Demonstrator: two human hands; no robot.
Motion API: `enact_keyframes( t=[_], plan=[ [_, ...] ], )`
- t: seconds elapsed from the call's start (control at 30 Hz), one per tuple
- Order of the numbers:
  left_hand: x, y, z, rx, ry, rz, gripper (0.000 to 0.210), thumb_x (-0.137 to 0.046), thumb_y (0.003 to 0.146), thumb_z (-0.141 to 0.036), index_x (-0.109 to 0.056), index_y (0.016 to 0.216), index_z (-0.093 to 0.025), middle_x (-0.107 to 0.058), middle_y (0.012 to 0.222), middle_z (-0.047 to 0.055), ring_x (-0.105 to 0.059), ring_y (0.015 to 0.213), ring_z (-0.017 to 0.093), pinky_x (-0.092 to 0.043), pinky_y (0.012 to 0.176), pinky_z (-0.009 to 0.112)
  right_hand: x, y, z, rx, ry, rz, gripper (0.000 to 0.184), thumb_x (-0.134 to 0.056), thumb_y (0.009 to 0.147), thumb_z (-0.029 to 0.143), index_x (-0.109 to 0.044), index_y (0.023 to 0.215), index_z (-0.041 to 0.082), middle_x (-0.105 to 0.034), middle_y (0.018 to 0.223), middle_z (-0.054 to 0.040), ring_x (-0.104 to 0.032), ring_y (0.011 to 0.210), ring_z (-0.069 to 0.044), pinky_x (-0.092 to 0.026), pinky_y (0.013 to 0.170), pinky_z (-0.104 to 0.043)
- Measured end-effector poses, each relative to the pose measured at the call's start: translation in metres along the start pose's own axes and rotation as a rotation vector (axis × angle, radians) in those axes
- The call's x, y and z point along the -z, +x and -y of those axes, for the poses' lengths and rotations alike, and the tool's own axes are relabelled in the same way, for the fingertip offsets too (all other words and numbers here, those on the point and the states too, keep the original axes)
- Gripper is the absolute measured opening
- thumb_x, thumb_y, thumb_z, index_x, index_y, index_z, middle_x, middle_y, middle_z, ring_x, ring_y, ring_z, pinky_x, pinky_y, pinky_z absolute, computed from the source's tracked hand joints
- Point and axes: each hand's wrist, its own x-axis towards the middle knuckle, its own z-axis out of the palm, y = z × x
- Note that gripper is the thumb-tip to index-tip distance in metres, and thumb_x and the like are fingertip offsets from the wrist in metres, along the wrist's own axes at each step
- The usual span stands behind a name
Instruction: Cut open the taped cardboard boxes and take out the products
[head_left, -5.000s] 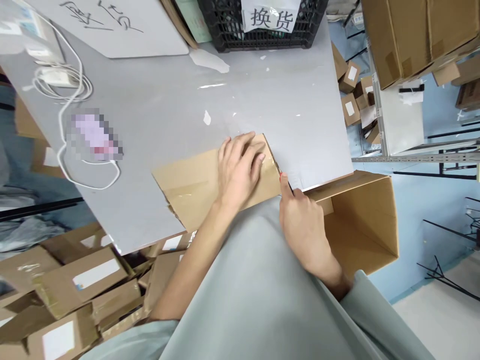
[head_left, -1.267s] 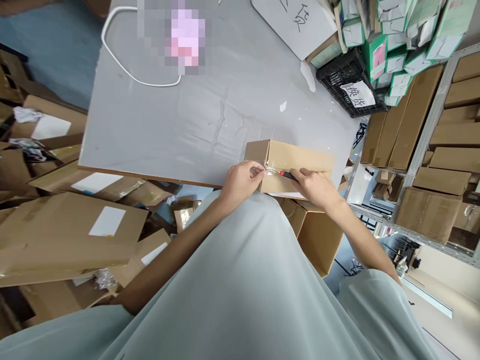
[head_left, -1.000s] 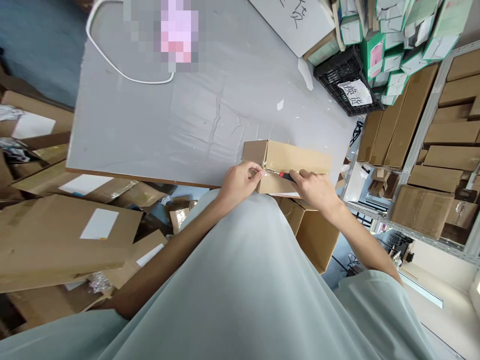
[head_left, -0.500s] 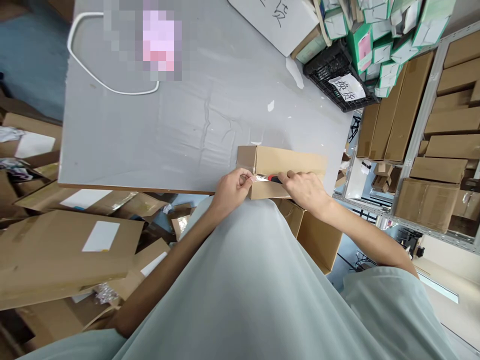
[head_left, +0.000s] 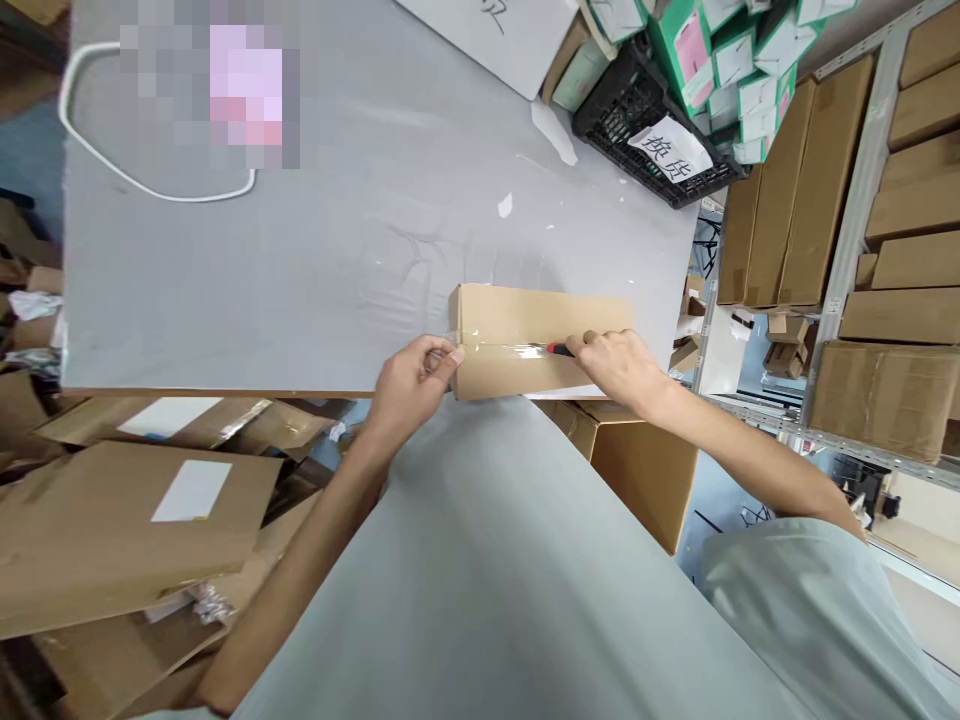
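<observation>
A long brown cardboard box (head_left: 540,312) lies at the near edge of the grey table (head_left: 285,300). A strip of shiny clear tape (head_left: 499,350) runs along the box's top seam. At the left end, my left hand (head_left: 411,388) pinches the tape with thumb and fingertips. My right hand (head_left: 619,368) is closed around a utility knife (head_left: 559,349) with a red and black handle, held low over the seam toward the box's right part. Most of the knife is hidden by the fingers, and its blade cannot be made out.
A black crate (head_left: 637,125) of green-and-white boxes stands at the table's far right. A white cable (head_left: 150,190) lies at the far left. Flattened cartons (head_left: 112,530) pile up below left. An open carton (head_left: 645,470) sits below right, beside shelves of boxes (head_left: 892,300).
The box and both hands have shifted left in view as the camera moved. My hands are farther apart: the knife is now farther right along the seam, with more tape showing.
</observation>
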Motion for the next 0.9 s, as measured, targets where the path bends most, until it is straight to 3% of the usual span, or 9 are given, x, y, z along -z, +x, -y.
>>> enact_keyframes(
  t=[0.37, 0.57, 0.7, 0.83, 0.9],
  plan=[
    [0.002, 0.007, -0.034, 0.217, -0.014, -0.07, 0.03, -0.069, 0.077, -0.05, -0.066, 0.091, -0.024, -0.062, 0.077, -0.001, -0.059, 0.077, 0.02, -0.043, 0.073, 0.03, -0.066, -0.024, -0.097, -0.108, 0.029, 0.037, 0.043, -0.043, 0.11, -0.001, -0.072, 0.138, 0.015, -0.085, 0.117, -0.0178, -0.083, 0.101, -0.028, -0.047, 0.075, -0.034],
    [-0.004, 0.008, -0.058, 0.3, 0.008, -0.123, 0.033, -0.07, 0.067, -0.054, -0.067, 0.083, -0.025, -0.059, 0.07, -0.001, -0.053, 0.071, 0.019, -0.041, 0.066, 0.03, -0.109, -0.035, -0.136, -0.184, 0.079, 0.022, 0.037, -0.041, 0.122, 0.024, -0.073, 0.14, 0.017, -0.084, 0.117, -0.0179, -0.081, 0.099, -0.029, -0.04, 0.071, -0.035],
    [-0.005, 0.012, -0.056, 0.287, 0.001, -0.124, 0.033, -0.073, 0.064, -0.053, -0.067, 0.082, -0.026, -0.06, 0.07, -0.002, -0.052, 0.07, 0.019, -0.041, 0.065, 0.03, -0.131, -0.038, -0.154, -0.223, 0.124, -0.053, 0.037, -0.043, 0.122, 0.029, -0.077, 0.134, 0.019, -0.084, 0.114, -0.0173, -0.08, 0.098, -0.029, -0.04, 0.072, -0.034],
    [0.012, 0.017, -0.041, 0.285, -0.025, -0.26, 0.031, -0.072, 0.061, -0.048, -0.064, 0.079, -0.025, -0.059, 0.07, -0.003, -0.048, 0.066, 0.017, -0.039, 0.063, 0.029, -0.185, -0.038, -0.193, -0.415, 0.267, -0.131, 0.027, -0.058, 0.116, 0.029, -0.084, 0.118, 0.019, -0.084, 0.11, -0.0191, -0.079, 0.098, -0.03, -0.044, 0.078, -0.036],
    [0.026, 0.021, -0.031, 0.268, -0.056, -0.338, 0.029, -0.073, 0.06, -0.045, -0.064, 0.079, -0.024, -0.061, 0.075, -0.003, -0.049, 0.068, 0.015, -0.041, 0.065, 0.027, -0.224, -0.027, -0.201, -0.494, 0.559, -0.219, 0.021, -0.07, 0.11, 0.037, -0.084, 0.11, 0.021, -0.084, 0.104, -0.0157, -0.077, 0.095, -0.03, -0.046, 0.079, -0.036]
  ],
)
